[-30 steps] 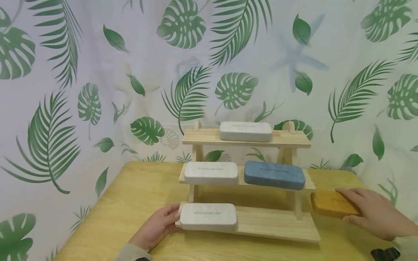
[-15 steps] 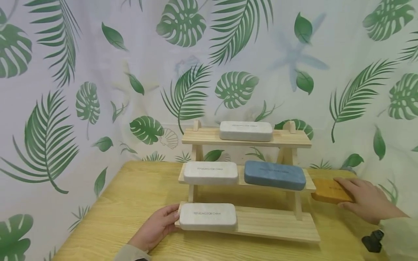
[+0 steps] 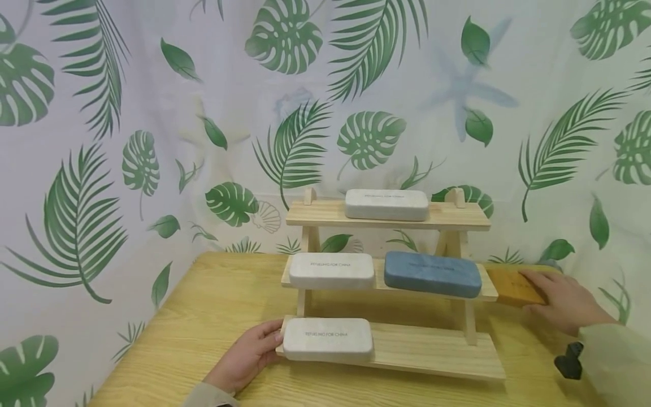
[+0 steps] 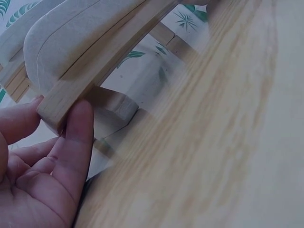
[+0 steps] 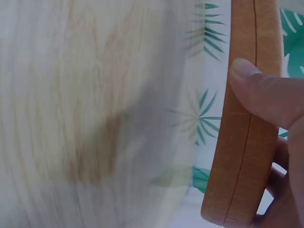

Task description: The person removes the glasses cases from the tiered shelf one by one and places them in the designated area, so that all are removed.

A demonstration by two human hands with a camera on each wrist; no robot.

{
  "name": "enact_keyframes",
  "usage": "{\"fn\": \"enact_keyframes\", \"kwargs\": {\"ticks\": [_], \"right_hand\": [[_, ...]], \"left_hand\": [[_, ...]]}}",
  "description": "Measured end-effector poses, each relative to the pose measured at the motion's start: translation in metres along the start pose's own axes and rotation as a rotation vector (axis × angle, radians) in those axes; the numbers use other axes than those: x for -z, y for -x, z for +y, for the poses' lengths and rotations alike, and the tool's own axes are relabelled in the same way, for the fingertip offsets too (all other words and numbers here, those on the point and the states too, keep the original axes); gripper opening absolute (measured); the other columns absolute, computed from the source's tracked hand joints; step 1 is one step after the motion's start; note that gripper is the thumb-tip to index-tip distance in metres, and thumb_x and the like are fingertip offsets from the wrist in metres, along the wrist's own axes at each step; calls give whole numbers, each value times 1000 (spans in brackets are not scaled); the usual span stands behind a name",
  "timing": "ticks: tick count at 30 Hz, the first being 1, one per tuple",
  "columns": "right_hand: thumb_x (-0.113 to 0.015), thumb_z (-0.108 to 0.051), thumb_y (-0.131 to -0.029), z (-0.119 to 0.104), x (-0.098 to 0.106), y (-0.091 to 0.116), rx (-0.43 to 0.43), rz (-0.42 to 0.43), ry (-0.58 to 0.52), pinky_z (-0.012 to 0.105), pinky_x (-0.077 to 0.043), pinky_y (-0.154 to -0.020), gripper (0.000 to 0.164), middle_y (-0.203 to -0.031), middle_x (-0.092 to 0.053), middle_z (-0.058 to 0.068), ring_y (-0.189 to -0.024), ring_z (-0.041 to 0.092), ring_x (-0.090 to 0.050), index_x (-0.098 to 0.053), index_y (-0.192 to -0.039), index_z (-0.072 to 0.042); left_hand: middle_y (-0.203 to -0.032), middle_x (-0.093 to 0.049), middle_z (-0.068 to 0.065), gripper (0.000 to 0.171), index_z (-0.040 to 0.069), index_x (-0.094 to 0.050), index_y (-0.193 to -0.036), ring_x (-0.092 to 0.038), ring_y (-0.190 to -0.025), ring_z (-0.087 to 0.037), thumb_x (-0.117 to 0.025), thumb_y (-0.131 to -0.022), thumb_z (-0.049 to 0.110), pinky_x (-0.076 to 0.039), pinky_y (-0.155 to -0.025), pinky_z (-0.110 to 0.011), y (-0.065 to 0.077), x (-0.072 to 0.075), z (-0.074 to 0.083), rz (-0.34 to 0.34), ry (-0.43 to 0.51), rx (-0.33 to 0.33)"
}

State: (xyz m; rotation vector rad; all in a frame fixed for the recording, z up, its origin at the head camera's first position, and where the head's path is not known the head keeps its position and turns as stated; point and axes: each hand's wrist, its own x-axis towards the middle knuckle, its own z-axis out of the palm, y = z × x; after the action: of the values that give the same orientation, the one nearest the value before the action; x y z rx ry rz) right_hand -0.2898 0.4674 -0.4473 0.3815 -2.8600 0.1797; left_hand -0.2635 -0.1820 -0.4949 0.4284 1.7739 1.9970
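My right hand [image 3: 567, 302] grips an orange-brown glasses case [image 3: 516, 286] beside the right end of the wooden rack's middle shelf. In the right wrist view my thumb lies along the seamed side of the case and the fingers are behind it. My left hand [image 3: 249, 353] pinches the left end of the bottom shelf [image 4: 71, 95] between thumb and fingers. On that shelf lies a white glasses case [image 3: 328, 339]. The middle shelf bears another white case [image 3: 331, 270] and a blue case [image 3: 432, 274]. A third white case [image 3: 386, 204] sits on the top shelf [image 3: 463, 215].
The three-tier rack stands on a yellow wood-grain table [image 3: 193, 316]. Bare wood shows on the right half of the bottom shelf [image 3: 432, 350]. Behind hangs a white leaf-print cloth [image 3: 229, 141], close to the table's far edge.
My right hand has carried the orange-brown glasses case farther back, so it now overlaps the right end of the middle shelf in view. The left hand stays at the bottom shelf.
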Motion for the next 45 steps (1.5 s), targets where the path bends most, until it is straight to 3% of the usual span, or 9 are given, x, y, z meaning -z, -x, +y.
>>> {"fn": "enact_keyframes", "kwargs": {"ticks": [8,15,24,30,37,45], "right_hand": [[-86,-33,-81,19,-29,-7,-24,39,-100,74,-37,-90,89,-133,-43,36,-117,58,-41,-40,-148,3],[-87,-19,-76,21,-34,-18,-14,111,-75,72,-35,-93,83,-131,-45,34,-119,57,-38,-44,-143,4],[-81,-22,-81,18,-38,-33,-70,18,-72,78,-36,-89,81,-135,-42,35,-121,59,-36,-40,-148,0],[-78,-31,-85,19,-42,-35,-145,-68,-96,81,-35,-80,84,-141,-36,34,-124,60,-34,-35,-153,-4],[-75,-40,-88,22,-45,-34,-165,-130,-84,83,-33,-82,88,-143,-36,37,-125,61,-32,-31,-155,-4],[-65,-56,-93,23,-46,-31,-176,-204,-89,87,-19,-89,91,-151,-30,36,-133,63,-21,-26,-159,-8]], "left_hand": [[-150,-45,-24,61,-11,-27,-154,-58,-123,-29,-51,-109,22,-52,-98,-42,-1,2,-5,3,-15,-4],[-149,-46,-24,60,-10,-28,-154,-59,-122,-28,-51,-109,22,-52,-97,-40,-2,5,-6,5,-24,-7],[-151,-44,-25,61,-11,-26,-155,-58,-123,-27,-51,-108,20,-52,-98,-39,-2,6,-6,15,0,3],[-151,-43,-25,61,-11,-26,-155,-58,-123,-27,-51,-108,20,-52,-98,-40,-2,5,-5,9,-2,6],[-150,-45,-24,58,-10,-28,-154,-59,-121,-26,-50,-109,18,-53,-96,-38,-3,4,-6,13,-5,-5],[-150,-45,-24,59,-10,-28,-154,-59,-121,-26,-51,-108,19,-53,-96,-38,-3,4,-6,19,-19,3]]}}
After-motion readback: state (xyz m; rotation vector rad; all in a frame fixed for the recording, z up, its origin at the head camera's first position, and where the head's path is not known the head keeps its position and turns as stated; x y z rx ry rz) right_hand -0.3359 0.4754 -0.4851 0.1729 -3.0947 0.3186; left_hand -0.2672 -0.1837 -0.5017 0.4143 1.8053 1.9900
